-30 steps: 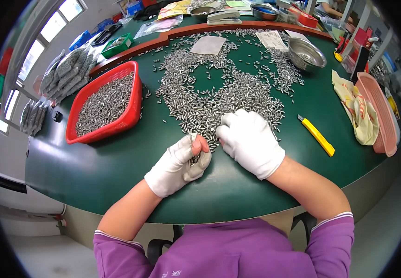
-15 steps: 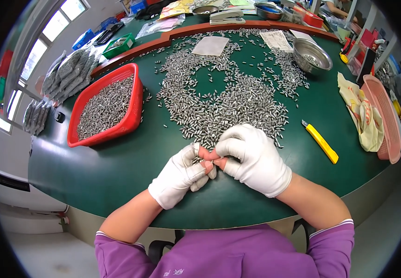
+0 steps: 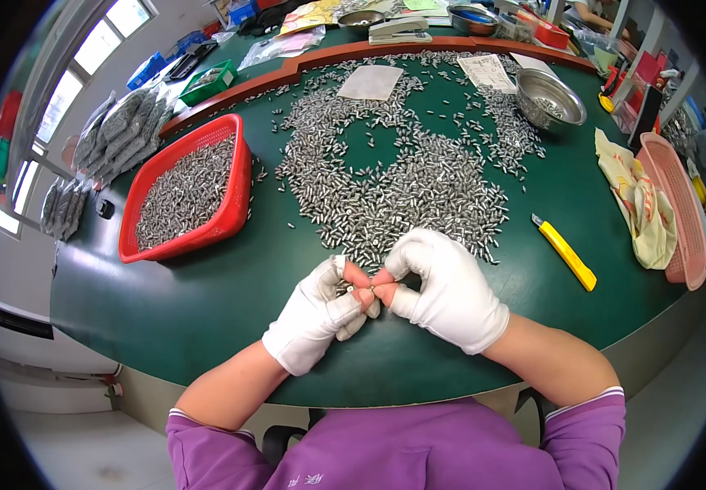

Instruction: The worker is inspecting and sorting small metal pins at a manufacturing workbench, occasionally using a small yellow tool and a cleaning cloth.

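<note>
Both hands wear white gloves with bare fingertips. My left hand point(image 3: 319, 314) and my right hand point(image 3: 444, 287) meet above the near part of the green table point(image 3: 206, 302). Their thumbs and forefingers pinch together on a small metal piece point(image 3: 372, 287) that is mostly hidden by the fingertips. Just beyond the hands spreads a wide heap of small silvery metal pieces point(image 3: 402, 175), with a bare ring-shaped gap in its middle.
A red basket point(image 3: 235, 192) holding more metal pieces stands at the left. A yellow utility knife point(image 3: 563, 251) lies to the right, with a yellowish cloth point(image 3: 640, 208) and pink tray point(image 3: 679, 212) beyond it. At the back sit a steel bowl point(image 3: 547, 96), paper sheets point(image 3: 371, 82) and bagged parts point(image 3: 116, 131).
My right hand left the heap and came toward my left hand. Both hands now pinch together at their fingertips, slightly nearer to me than before.
</note>
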Motion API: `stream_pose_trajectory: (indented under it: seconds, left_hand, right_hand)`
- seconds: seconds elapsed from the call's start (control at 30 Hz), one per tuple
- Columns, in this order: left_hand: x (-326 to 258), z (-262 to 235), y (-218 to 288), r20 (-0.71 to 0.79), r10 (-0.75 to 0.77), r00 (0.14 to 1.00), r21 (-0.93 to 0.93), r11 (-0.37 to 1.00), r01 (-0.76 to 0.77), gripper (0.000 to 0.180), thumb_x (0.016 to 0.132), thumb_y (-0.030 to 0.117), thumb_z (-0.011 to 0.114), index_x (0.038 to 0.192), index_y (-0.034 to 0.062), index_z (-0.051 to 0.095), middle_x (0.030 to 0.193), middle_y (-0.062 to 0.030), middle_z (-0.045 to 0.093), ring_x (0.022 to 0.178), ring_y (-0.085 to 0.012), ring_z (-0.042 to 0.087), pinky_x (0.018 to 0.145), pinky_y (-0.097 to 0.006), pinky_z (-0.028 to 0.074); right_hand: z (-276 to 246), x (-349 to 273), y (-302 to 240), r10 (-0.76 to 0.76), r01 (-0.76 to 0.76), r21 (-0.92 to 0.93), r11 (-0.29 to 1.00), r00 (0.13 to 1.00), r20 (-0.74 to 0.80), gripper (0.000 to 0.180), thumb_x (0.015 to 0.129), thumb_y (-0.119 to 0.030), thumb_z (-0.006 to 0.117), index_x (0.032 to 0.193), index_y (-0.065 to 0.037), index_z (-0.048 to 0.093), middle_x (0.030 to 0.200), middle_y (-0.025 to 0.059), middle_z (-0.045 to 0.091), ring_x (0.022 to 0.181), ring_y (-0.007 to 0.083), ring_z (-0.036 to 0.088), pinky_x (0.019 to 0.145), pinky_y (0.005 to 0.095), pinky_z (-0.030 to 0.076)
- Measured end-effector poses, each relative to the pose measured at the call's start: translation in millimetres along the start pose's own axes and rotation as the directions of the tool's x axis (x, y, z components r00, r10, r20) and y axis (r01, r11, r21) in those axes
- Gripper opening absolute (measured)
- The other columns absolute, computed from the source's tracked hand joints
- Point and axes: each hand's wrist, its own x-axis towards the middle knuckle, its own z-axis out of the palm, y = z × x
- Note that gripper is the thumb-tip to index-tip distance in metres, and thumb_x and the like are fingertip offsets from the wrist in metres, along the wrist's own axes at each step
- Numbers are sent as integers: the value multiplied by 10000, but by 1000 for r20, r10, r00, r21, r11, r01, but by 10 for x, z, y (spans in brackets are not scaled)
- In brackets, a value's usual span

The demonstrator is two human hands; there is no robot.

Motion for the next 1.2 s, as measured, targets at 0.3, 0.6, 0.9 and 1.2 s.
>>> stream_pose_trajectory:
  seconds: [0.3, 0.6, 0.9, 1.2]
  left_hand:
    - [-1, -4, 38, 23, -31, 999, -14, 999, 31, 159, 954, 169, 635, 1023, 91, 515, 814, -55, 600, 566, -57, 436, 514, -193, 347]
    - [21, -40, 10, 79, 17, 997, -41, 999, -14, 173, 961, 237, 631, 1017, 108, 530, 796, -37, 565, 546, -64, 384, 491, -202, 294]
    - [68, -87, 32, 120, 19, 993, -151, 989, 0, 225, 948, 316, 638, 991, 123, 529, 734, -15, 497, 508, -88, 336, 473, -235, 258]
    - [55, -143, -2, 156, 33, 987, -174, 985, -5, 227, 951, 323, 637, 1018, 119, 564, 814, -14, 577, 543, -74, 382, 496, -219, 301]
  right_hand:
    - [-11, 28, 41, 69, -80, 185, 980, 995, 68, 104, 798, -73, 746, 864, -42, 671, 881, 71, 614, 798, 183, 602, 716, 293, 493]
    - [-85, 79, 72, 32, -32, 2, 999, 995, -90, 107, 811, -143, 674, 883, -64, 668, 860, 113, 631, 820, 286, 634, 750, 374, 514]
    - [-462, 306, 549, -257, -101, -601, 793, 838, -481, 185, 810, -246, 716, 893, -84, 682, 993, 61, 654, 962, 315, 604, 846, 433, 490]
    - [-212, 209, 207, -444, 367, -417, 831, 890, -102, 194, 703, -126, 734, 881, -131, 659, 1023, 45, 619, 991, 271, 601, 837, 402, 487]
